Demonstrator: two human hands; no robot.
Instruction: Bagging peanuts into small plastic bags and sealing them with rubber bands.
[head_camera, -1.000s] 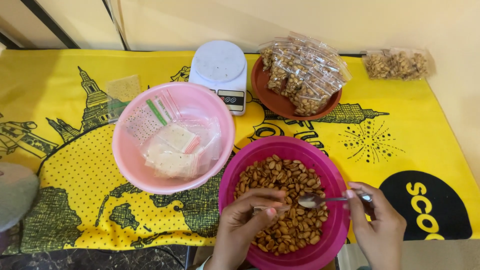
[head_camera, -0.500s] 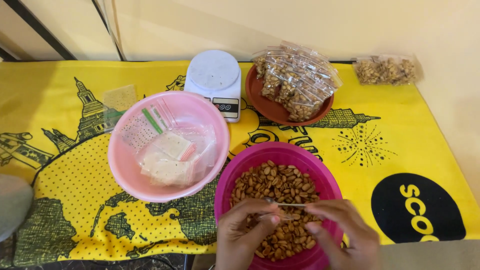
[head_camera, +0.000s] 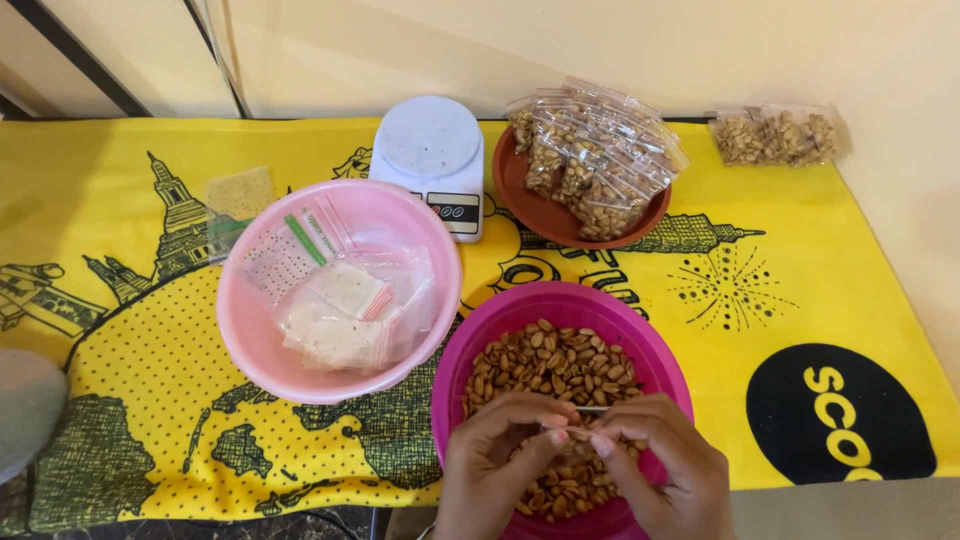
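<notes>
While fingertips meet, left hand (head_camera: 497, 462), right hand (head_camera: 655, 462), magenta bowl (head_camera: 660, 352)

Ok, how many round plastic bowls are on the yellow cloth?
2: a pale pink plastic bowl of empty zip bags at left, and a magenta plastic bowl of peanuts under both hands. The brown dish isn't counted.

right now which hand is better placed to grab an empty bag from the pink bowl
Left, probably. The left hand is on the side of the magenta bowl nearest the pink bowl of empty bags; the right hand would have to cross over it.
</notes>
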